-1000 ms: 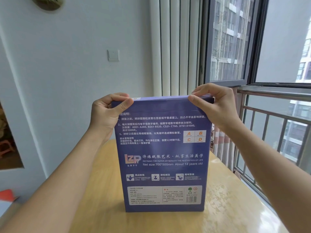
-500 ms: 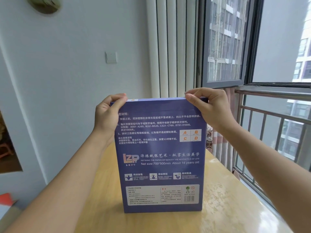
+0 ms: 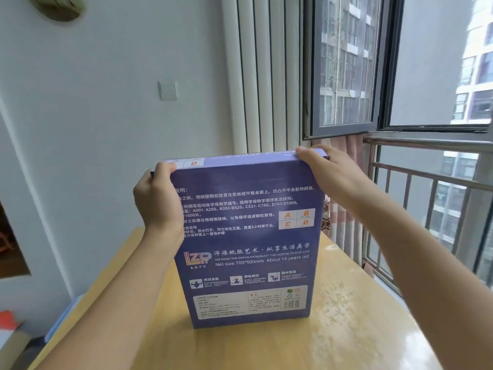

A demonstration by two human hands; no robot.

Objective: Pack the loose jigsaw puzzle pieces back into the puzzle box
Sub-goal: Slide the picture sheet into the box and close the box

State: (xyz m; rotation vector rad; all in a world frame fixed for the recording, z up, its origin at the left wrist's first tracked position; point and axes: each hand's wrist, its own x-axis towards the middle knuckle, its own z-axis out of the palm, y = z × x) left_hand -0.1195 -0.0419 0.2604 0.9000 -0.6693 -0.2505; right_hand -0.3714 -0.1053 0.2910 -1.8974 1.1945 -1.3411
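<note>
Left hand (image 3: 157, 201): thumb hooked over the top left corner of the puzzle box (image 3: 248, 236), the other fingers curled behind the panel and out of sight, gripping it. Right hand (image 3: 324, 170): fingers curled over the top right corner, thumb tip pressed on the front edge, likewise gripping. Between the two hands ran the box's narrow top face, pale lilac, bearing a small white label with an orange letter D just beside the left thumb. Below the fingers: a flat rectangular carton of smooth, matte purple card, stood upright on its short end, printed back panel toward the camera with white text, an orange A-B-C-D grid and a pale label block near the base. Under the box: table (image 3: 346, 329), light yellow wood-grain top, glossy, reflecting window light. Beyond the left hand: plain white wall with a square switch plate (image 3: 168, 90). Beyond the right hand: ribbed white vertical panels, a dark-framed window (image 3: 344, 68), a metal railing (image 3: 426, 177) and a pink striped curtain (image 3: 344, 209).
</note>
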